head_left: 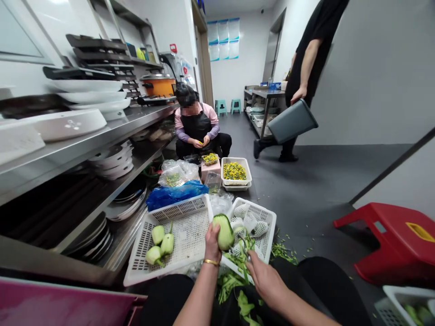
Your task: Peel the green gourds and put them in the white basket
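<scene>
My left hand is wrapped round a partly peeled green eggplant, a strip of darker skin still along its top. Close to its right side, my right hand is closed on a peeler, mostly hidden by the fingers and green peel. Several peeled eggplants lie in the left part of a white perforated basket. To the right, a second white basket holds white foam nets and peelings. More green peelings hang and lie below my hands.
Ahead, a person sits handling yellow flowers beside a white basket of them. Another person walks at right carrying a grey bin. A red stool stands right. Steel shelving with dishes runs along the left.
</scene>
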`<state>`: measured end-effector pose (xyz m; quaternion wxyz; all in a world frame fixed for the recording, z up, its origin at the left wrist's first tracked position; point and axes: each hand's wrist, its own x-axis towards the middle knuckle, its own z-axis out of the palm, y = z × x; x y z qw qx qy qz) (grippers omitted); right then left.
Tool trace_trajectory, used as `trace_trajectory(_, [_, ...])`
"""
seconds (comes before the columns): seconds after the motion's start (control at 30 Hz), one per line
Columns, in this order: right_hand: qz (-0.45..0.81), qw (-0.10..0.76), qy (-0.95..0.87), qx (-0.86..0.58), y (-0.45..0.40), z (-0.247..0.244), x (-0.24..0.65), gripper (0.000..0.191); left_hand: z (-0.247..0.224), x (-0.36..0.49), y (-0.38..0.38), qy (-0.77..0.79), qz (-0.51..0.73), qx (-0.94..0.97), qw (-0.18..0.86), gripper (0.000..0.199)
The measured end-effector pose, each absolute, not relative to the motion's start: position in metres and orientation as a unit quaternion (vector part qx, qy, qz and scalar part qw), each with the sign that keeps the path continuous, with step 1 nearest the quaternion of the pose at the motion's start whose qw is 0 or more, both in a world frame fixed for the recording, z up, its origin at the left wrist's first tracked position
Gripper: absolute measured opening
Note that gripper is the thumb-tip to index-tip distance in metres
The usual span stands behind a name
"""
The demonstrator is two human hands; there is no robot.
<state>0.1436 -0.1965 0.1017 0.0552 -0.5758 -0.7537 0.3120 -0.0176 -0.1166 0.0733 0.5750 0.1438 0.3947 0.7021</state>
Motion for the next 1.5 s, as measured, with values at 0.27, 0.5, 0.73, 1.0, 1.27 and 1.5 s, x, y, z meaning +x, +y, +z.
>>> trace_trajectory(0.27, [0.357,0.063,-0.754,-0.548,-0.188,0.099,0.191,0.029,0.078,-0.017,-0.116,0.349,0.655,0.014,0.669,0.043])
trace_trajectory(0.5, [0.332,0.162,-0.761,-0.534,-0.138,0.169,0.135,0.026,0.075,-0.014,-0.128,0.32,0.639,0.135,0.686,0.043])
trace_trajectory(0.73, [0.39,0.006,-0.755,-0.527,-0.216,0.086,0.168,0.028,0.085,-0.025,-0.116,0.351,0.701,-0.007,0.621,0.036])
trace_trajectory(1.0, [0.339,0.09,-0.768,-0.536,-0.168,0.146,0.163,0.03,0.086,-0.016,-0.121,0.348,0.673,0.015,0.653,0.035])
trace_trajectory(1.27, [0.34,0.121,-0.768,-0.529,-0.17,0.144,0.132,0.03,0.081,-0.016,-0.123,0.344,0.716,0.112,0.597,0.033])
trace_trajectory(1.5, [0.376,0.019,-0.761,-0.529,-0.211,0.108,0.163,0.032,0.085,-0.015,-0.117,0.372,0.716,-0.014,0.591,0.036])
